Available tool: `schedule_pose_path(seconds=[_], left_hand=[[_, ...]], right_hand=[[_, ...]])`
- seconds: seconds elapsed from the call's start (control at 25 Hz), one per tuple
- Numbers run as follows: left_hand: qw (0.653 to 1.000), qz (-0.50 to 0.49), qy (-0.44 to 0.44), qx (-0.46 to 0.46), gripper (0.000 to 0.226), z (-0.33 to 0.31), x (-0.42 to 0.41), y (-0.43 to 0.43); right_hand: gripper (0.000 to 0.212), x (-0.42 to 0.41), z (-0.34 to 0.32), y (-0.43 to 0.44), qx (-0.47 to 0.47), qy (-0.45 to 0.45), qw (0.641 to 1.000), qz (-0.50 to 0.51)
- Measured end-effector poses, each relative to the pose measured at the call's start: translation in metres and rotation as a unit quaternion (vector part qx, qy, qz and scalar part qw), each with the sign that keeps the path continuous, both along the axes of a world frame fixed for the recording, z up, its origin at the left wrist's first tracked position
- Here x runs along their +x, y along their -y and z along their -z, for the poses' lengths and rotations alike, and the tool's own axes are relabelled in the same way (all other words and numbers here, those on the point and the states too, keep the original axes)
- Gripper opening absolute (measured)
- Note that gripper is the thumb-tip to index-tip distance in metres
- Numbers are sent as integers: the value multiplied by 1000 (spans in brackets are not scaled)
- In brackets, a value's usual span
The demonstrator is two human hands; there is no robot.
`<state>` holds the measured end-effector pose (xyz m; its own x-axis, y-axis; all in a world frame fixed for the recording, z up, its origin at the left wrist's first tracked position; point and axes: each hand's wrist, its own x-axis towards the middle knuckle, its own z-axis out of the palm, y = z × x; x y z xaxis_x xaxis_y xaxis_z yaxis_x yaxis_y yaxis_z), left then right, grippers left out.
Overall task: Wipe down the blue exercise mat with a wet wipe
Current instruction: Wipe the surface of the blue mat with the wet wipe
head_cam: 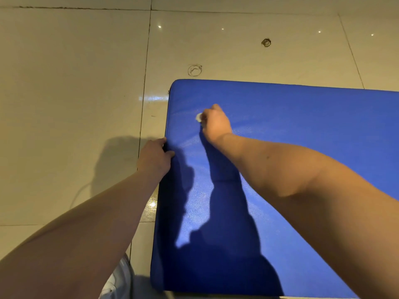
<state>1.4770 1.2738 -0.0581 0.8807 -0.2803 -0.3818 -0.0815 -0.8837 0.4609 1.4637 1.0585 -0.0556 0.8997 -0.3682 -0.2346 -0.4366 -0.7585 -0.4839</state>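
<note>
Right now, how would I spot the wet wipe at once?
Find the big blue mat on the pale tiled floor. Near its far left corner the right hand is bunched around a small white wad, the wet wipe. It is the only white thing on the blue surface.

Glossy beige tiled floor [64,83] (two round marks [195,70]) carries the blue mat [302,117] lying flat

Mat [302,169] on floor [75,83] (wipe [198,117] near mat's far-left corner).
</note>
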Motion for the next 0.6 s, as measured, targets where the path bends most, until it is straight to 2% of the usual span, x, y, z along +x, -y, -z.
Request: schedule_pose_path(seconds=[0.12, 0.2, 0.32, 0.44, 0.6], left_hand=[[1000, -13, -3, -5, 46, -3, -3, -1], [1000, -17, -9, -8, 46, -4, -5, -2], [1000, -9, -3, -15, 36, -6, -10, -6], [1000, -13, 4, -15, 25, -12, -19, -10], [1000, -26, -2, -3, 24, -15, -30, -15]], right_hand=[[15, -10, 3, 17, -14, -6, 994, 109], [18, -7, 5, -4, -15, 1, 991, 135], [22, -2, 6, -61, -6, 7, 999, 42], [10, -5, 2, -105, 31, -7, 997, -76], [14, -21, 1, -80, 12, 20, 994, -104]])
